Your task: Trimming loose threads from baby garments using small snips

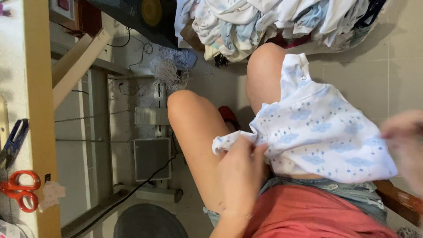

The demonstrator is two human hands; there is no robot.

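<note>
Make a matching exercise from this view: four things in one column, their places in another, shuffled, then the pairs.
Things:
1. scissors with red handles
2. cloud-print baby garment
3. heap of pale clothes
4. left hand

Places:
A. piled on the floor beyond the knees
B. spread over the lap
C. on the table edge at far left
D. pinching the garment's sleeve end

Pairs: 1-C, 2-B, 3-A, 4-D
</note>
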